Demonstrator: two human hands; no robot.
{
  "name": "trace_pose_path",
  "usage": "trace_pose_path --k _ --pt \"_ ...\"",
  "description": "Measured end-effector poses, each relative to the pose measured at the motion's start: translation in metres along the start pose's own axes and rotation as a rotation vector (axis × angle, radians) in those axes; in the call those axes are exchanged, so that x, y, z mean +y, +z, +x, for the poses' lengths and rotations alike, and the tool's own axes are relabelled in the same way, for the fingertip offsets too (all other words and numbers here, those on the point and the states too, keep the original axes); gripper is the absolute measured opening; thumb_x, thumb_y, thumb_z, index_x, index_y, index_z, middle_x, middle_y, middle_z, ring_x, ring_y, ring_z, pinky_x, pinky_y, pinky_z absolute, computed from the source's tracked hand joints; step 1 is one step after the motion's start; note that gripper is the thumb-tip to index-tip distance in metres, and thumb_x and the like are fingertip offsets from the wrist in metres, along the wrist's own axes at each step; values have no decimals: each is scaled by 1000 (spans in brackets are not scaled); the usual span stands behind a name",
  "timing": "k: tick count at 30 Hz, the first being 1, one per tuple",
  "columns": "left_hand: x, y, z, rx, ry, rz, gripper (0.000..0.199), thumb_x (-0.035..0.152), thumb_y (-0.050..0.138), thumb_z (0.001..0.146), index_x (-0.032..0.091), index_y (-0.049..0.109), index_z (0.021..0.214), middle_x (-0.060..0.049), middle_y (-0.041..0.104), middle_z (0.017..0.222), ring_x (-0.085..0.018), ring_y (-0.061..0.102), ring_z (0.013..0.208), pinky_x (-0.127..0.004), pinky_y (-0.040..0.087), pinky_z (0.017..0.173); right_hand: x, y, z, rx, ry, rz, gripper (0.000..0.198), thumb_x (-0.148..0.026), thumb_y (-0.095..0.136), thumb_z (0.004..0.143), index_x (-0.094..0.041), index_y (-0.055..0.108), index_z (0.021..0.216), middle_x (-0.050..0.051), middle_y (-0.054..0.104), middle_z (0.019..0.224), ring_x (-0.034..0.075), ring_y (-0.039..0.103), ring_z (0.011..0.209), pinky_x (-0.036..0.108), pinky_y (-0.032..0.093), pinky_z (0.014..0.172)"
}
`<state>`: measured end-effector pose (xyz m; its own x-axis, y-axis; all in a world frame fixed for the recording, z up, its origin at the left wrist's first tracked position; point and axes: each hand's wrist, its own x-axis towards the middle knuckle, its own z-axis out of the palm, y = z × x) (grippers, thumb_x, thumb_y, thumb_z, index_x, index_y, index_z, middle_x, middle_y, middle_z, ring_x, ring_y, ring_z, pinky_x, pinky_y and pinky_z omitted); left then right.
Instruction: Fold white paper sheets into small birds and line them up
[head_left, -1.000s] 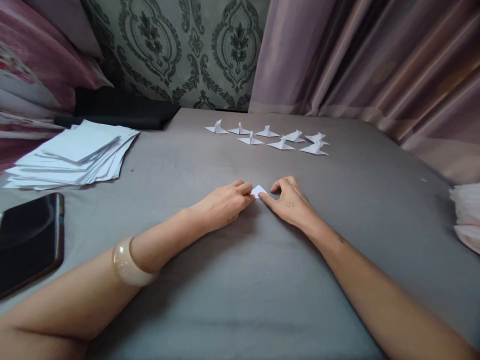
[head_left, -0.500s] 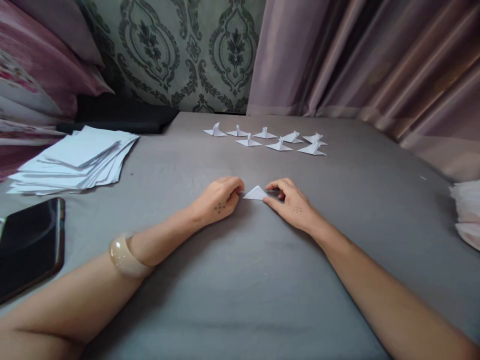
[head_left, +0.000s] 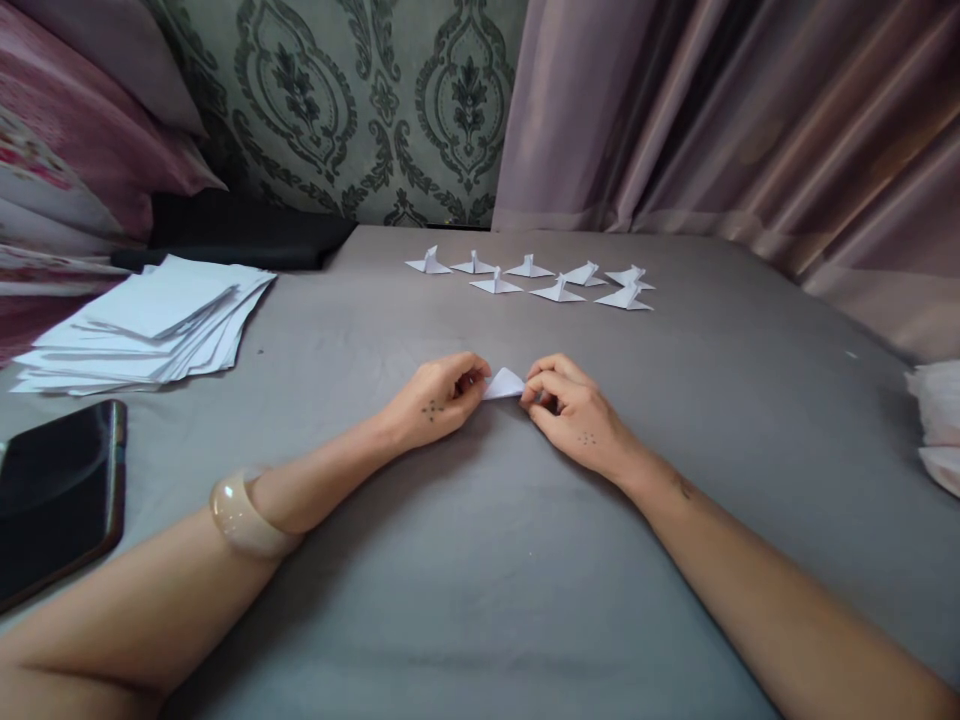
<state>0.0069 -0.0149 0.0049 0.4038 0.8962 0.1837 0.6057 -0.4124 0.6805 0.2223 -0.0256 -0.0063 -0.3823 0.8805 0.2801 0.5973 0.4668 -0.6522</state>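
Note:
A small white folded paper triangle [head_left: 504, 383] is held low over the grey cloth, between my two hands. My left hand [head_left: 442, 393] pinches its left corner between thumb and curled fingers. On the other side, my right hand [head_left: 568, 408] has thumb and fingertips closed on the right corner. Both ends of the paper are covered by fingertips; the peak and the middle show. Beyond the hands stand several folded white paper birds [head_left: 559, 290] in two loose rows.
At the left lies a stack of white paper sheets [head_left: 150, 310], with a dark phone [head_left: 64, 500] nearer to me. Black folded cloth [head_left: 247, 228] rests behind the stack. Pink curtains [head_left: 637, 120] hang along the back right, and a whitish bundle [head_left: 937, 425] sits at the right edge.
My left hand has closed onto the left corner of the folded paper. My right hand's fingers have come together on the right corner, and the paper has tilted slightly.

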Motion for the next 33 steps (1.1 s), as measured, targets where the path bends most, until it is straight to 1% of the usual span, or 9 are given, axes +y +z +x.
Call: trace_pose_path --k 6,8,9,12,17,22,25,29,33 --pt "-3 1 1 -34 -19 -58 14 25 55 84 17 62 93 -1 62 77 -11 53 67 -23 44 62 -4 1 -1 -15 -27 -47 11 -12 51 81 -22 54 80 2 58 101 10 56 70 26 45 71" --pt "-4 2 1 -40 -6 -43 13 25 55 84 17 63 91 -1 62 78 -11 54 68 -23 44 63 -5 1 -1 5 23 -69 12 -16 55 80 -23 54 90 1 60 94 11 55 68 27 44 67" --pt "-4 2 1 -46 7 -34 13 24 55 84 17 64 91 -2 62 80 -12 55 69 -23 45 64 -5 1 -1 16 48 -74 17 -18 57 80 -24 54 96 1 60 92 12 55 67 27 44 66" --pt "-3 2 0 -58 72 -10 15 21 53 84 18 66 91 -3 63 89 -12 57 72 -24 46 66 -6 0 -2 0 47 -72 26 -18 55 82 -25 56 107 1 61 96 12 55 67 27 44 66" --pt "4 0 -2 -82 128 25 16 15 53 78 17 67 84 -5 62 95 -12 56 72 -25 46 66 -8 -1 -3 -66 -30 -145 25 -9 47 80 -23 66 88 2 62 100 11 55 69 27 43 69" --pt "3 1 -1 -8 38 36 4 21 56 79 17 57 81 -1 59 78 -12 54 67 -24 44 61 -10 0 -3 -62 0 -132 12 -24 53 86 -23 64 80 1 61 94 12 56 72 28 43 70" --pt "1 2 1 -15 12 28 7 22 56 81 19 55 86 1 60 77 -12 54 67 -24 44 61 -10 2 -2 -59 58 -135 8 -31 59 84 -23 59 84 0 60 95 13 58 73 29 43 68" --pt "-1 3 1 -41 27 25 9 22 56 82 19 56 90 0 60 80 -11 53 69 -23 44 62 -10 4 -1 0 128 -166 26 -33 65 79 -25 51 99 1 60 100 15 59 78 30 43 66" --pt "0 3 1 -48 23 31 11 21 55 84 19 59 93 -1 62 82 -11 53 69 -23 44 63 -10 4 -2 -16 115 -171 26 -33 62 81 -27 50 103 1 58 106 15 60 81 30 45 68"
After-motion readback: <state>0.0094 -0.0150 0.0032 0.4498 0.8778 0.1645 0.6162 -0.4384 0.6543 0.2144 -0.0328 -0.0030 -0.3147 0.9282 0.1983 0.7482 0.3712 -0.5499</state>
